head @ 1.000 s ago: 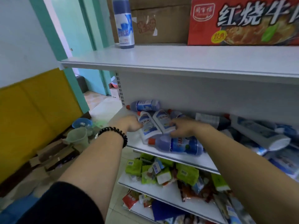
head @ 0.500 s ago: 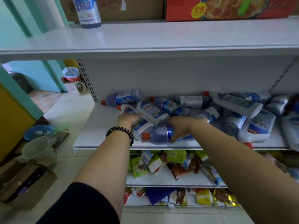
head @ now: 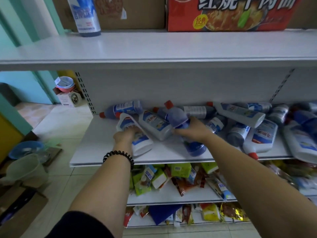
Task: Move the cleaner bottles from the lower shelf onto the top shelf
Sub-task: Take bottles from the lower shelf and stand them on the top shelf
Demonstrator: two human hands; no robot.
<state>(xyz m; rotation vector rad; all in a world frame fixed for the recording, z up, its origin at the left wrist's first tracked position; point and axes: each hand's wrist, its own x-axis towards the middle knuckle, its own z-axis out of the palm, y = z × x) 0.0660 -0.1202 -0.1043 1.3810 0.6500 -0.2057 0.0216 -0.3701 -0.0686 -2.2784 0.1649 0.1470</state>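
Left hand (head: pixel 124 135) grips white bottle (head: pixel 142 143), probably still flat on lower shelf (head: pixel 103 148). Right hand (head: pixel 195 130) holds blue bottle (head: pixel 176 115), now swung cap-up from lying sideways half a second ago: lift starting, top shelf (head: pixel 154 47) next

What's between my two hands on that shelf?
In the head view, one white cleaner bottle lies between the left hand, gripping a second white bottle, and the right hand, gripping a blue bottle.

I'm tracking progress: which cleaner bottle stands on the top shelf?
The blue bottle upright at the top shelf's left end; every other bottle is down on the lower shelf.
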